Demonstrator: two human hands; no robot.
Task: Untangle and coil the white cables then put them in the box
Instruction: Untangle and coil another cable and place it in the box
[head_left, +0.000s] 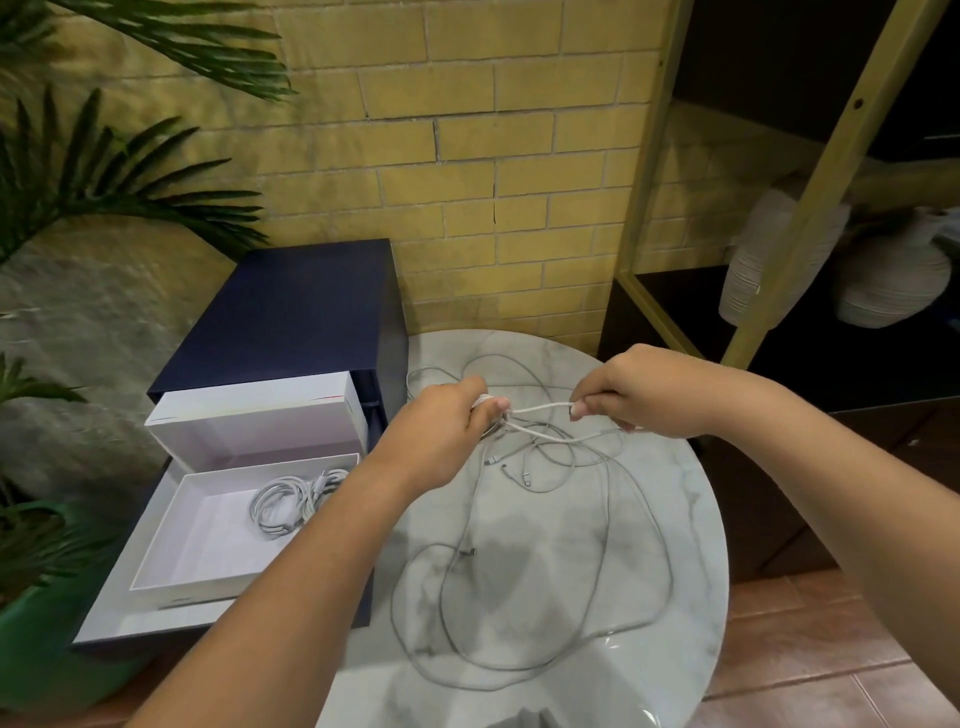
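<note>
My left hand (457, 410) is curled around a small bunch of white cable; the fingers cover most of it, so I cannot tell how many turns it holds. My right hand (639, 395) pinches a taut strand (540, 408) between thumb and fingertips, the other fingers curled in. The strand runs straight from one hand to the other, just above the bench (691, 519). A second strand drops from the left hand under the right one.

Below the hands the loose cables (524, 571) lie spread in wide, overlapping loops on the round marble bench. I cannot tell how many there are or where they cross. A few small connector ends show near the middle, too tiny to identify. The loops reach close to the bench's near part, which the bottom of the frame cuts off.

To my left, just beside the bench, the white box (171, 566) sits open on a dark blue cabinet (296, 312), with one coiled cable (291, 504) in its far right corner and bare floor across the rest. My left forearm crosses its right edge. The lid (249, 410) stands upright behind it.

Farther out are palm fronds (104, 171), a yellow brick wall (467, 156) and a gold-framed shelf (810, 208) holding pale vases (893, 275).
</note>
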